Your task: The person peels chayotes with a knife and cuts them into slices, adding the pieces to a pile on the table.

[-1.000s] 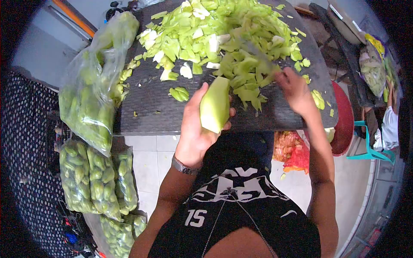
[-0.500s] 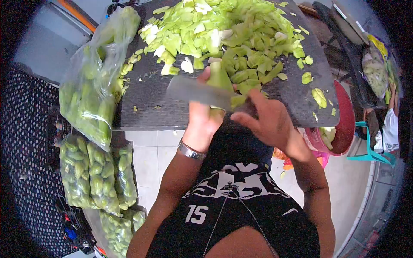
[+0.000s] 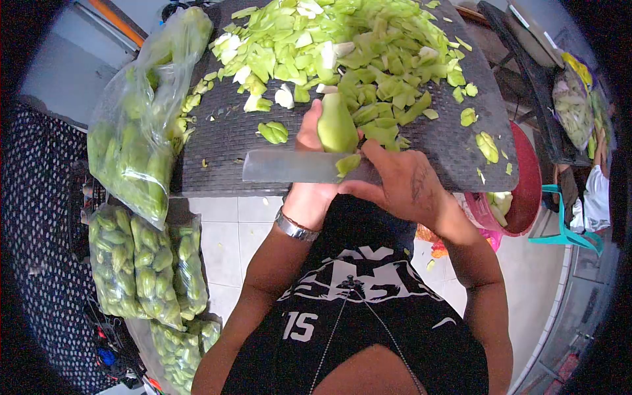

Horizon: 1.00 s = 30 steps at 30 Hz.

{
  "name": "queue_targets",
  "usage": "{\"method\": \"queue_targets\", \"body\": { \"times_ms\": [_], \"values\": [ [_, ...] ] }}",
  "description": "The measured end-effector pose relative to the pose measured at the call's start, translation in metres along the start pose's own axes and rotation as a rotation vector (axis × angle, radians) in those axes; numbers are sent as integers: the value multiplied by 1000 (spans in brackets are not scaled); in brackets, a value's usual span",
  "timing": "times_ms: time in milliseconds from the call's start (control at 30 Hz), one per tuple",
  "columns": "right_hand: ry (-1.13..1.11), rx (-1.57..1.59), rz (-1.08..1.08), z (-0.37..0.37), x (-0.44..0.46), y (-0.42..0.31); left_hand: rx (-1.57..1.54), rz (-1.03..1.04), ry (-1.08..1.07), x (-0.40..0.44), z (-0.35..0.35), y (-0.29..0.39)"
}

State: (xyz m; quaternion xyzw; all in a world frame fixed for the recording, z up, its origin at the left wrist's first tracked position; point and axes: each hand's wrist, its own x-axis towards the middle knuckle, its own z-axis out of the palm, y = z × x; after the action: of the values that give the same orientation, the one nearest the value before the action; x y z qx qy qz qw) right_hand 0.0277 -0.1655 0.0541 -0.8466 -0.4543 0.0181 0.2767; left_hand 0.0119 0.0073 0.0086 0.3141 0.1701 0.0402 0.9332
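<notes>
My left hand point(image 3: 308, 141), with a metal watch at the wrist, grips a smooth pale green chayote point(image 3: 336, 125) over the near edge of the table. My right hand point(image 3: 401, 178) has its fingers closed round a broad-bladed knife point(image 3: 286, 166), whose handle is mostly hidden. The blade lies flat across the lower part of the chayote and points left. A small green slice point(image 3: 347, 164) clings to the blade near my right fingers. On the table left of the chayote lies a ridged green cut-off piece point(image 3: 273, 132).
A large heap of green slices point(image 3: 296, 52) covers the far part of the dark woven-textured table point(image 3: 224, 161). A clear bag of chayotes point(image 3: 138, 145) leans at its left edge. More filled bags point(image 3: 155, 263) stand below. A red tub point(image 3: 526, 178) holds pale pieces at right.
The blurred, swinging blade is now level and lower against the chayote. A ridged green piece has appeared on the table to its left. Both hands keep their hold.
</notes>
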Motion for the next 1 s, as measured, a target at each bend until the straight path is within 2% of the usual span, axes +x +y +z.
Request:
{"method": "queue_targets", "body": {
  "times_ms": [133,233,267,333,367,433,467,533,567,600,667,800,900,1000],
  "values": [
    [-15,8,5,-2,4,11,-69,-11,2,-11,8,2],
    [-42,100,264,-5,13,40,87,-2,125,-28,16,7],
    [115,106,269,0,16,61,115,-66,94,-29,15,9],
    [-36,472,558,-19,16,69,85,-76,-5,-31,9,11],
    [-22,513,533,-20,17,75,70,-77,-58,-30,8,12],
    [1,596,483,-22,19,85,71,-78,16,-27,10,12],
    [190,348,93,-1,16,94,70,-78,51,-24,11,12],
    [146,198,2,-5,10,60,46,-28,83,-19,13,4],
    [-78,300,299,-20,7,22,36,-4,99,-17,12,1],
    [-48,248,178,-16,2,13,-1,-17,42,-14,9,0],
    [-41,168,167,-5,-2,10,-73,-51,-69,-11,3,-2],
    [-76,73,130,-8,-1,10,-103,-7,-48,-13,10,-3],
    [-100,81,173,-13,3,20,-63,23,-35,-20,14,-4],
    [9,79,287,-12,8,39,10,-38,-83,-32,4,-1]
  ]
}}
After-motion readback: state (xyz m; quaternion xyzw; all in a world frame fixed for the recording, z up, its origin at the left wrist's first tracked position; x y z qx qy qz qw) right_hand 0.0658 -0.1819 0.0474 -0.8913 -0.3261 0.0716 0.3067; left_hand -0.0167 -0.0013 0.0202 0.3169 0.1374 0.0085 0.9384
